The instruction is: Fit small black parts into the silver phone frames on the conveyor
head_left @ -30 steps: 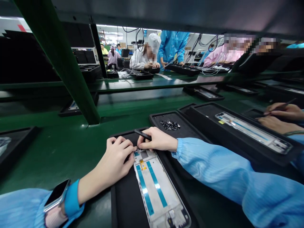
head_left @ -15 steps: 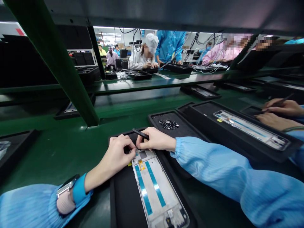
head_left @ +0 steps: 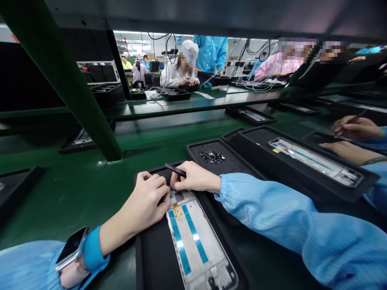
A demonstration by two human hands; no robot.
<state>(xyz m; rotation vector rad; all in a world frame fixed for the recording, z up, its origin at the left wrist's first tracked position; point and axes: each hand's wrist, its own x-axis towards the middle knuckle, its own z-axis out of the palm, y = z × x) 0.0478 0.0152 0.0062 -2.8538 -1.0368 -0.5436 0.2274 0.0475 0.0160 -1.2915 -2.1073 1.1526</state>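
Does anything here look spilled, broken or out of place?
Nothing stands out. The loose heap of tiny black parts may look messy, but lies inside the parts tray. The phone-like frame lies in the nearer tray with no visible damage, though the left hand and right hand partly cover its far end.

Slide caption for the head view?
Right hand with slim black tool and left hand at far end of phone frame in black tray.
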